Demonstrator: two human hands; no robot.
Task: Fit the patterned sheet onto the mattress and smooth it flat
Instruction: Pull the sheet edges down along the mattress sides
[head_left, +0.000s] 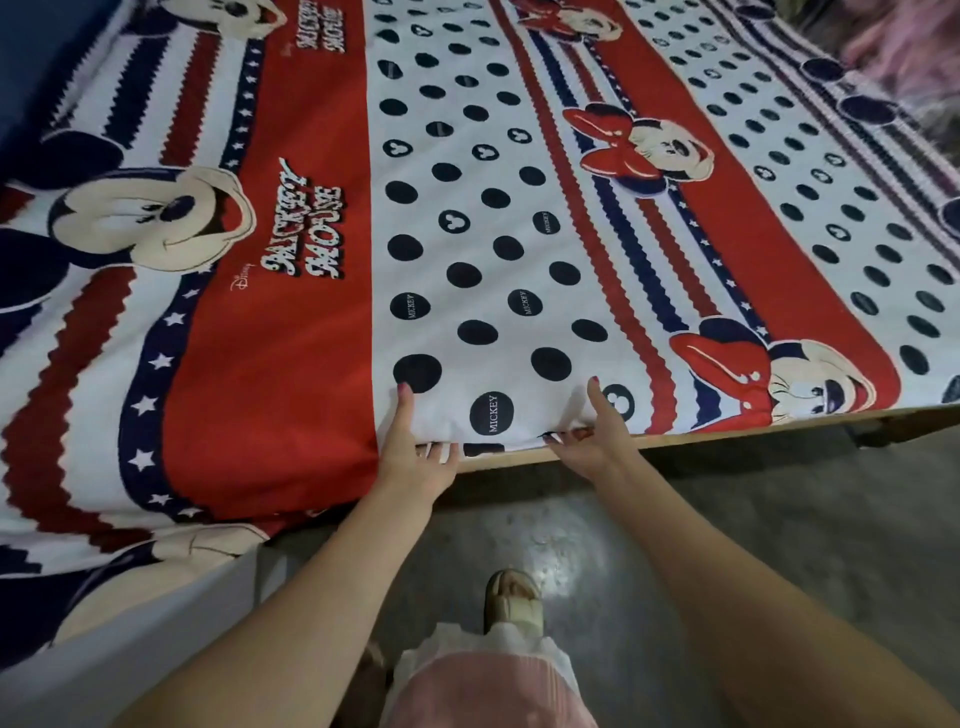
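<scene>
The patterned sheet (467, 218), red, white and navy with dots and cartoon mice, lies spread over the mattress and fills most of the view. At the near edge my left hand (415, 457) grips the sheet's hem, thumb on top and fingers curled under. My right hand (597, 441) holds the same hem a short way to the right, thumb up on the cloth and fingers tucked beneath the edge. To the left the sheet hangs loose over the bed's side (130, 519). The mattress itself is hidden under the cloth.
A wooden bed frame edge (753, 431) shows under the sheet at the right. Grey concrete floor (727, 519) lies below, with my sandalled foot (514, 603) and pink skirt (483, 691). Pink fabric (909, 47) lies at the far right corner.
</scene>
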